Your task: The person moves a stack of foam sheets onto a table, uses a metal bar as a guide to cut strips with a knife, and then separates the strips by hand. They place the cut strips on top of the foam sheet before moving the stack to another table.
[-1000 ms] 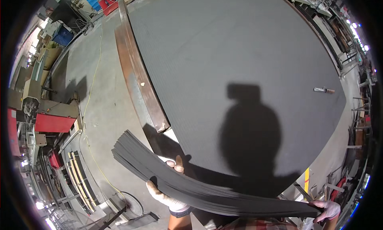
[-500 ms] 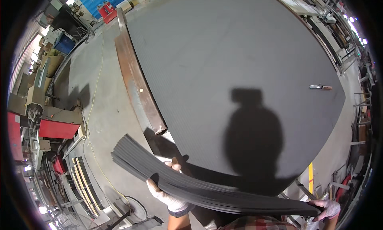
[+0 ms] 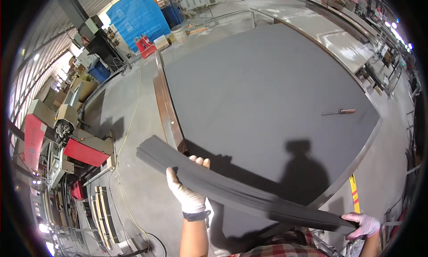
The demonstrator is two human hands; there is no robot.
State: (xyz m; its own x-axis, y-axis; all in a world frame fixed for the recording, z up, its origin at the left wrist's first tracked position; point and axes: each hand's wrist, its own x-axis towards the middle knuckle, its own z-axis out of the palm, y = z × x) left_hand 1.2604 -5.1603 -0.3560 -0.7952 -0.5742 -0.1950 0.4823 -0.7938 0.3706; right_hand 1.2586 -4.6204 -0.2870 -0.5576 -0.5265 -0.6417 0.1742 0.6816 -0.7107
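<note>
A long, thick bundle of dark grey strips (image 3: 240,193) is held across my front, its left end higher and farther away than its right. My left hand (image 3: 189,193), in a white glove with a dark band at the wrist, grips the bundle nearer its left end, thumb on the near side and fingertips showing over the far side. At the right end, my gloved right hand (image 3: 363,225) pinches the strips between thumb and fingers. Beyond the bundle spreads a large dark grey sheet (image 3: 249,83) bearing my shadow.
Brown metal bars (image 3: 171,123) line the sheet's left edge. A slim tool with a brown handle (image 3: 347,111) lies on its right part. On the floor at left are a yellow cable (image 3: 127,138) and a red-panelled machine (image 3: 87,152). A blue-covered stack (image 3: 138,18) stands at the back.
The view has tilted up, showing more of the far room. Both hands still hold the bundle; its left part appears raised, and more of my left forearm shows.
</note>
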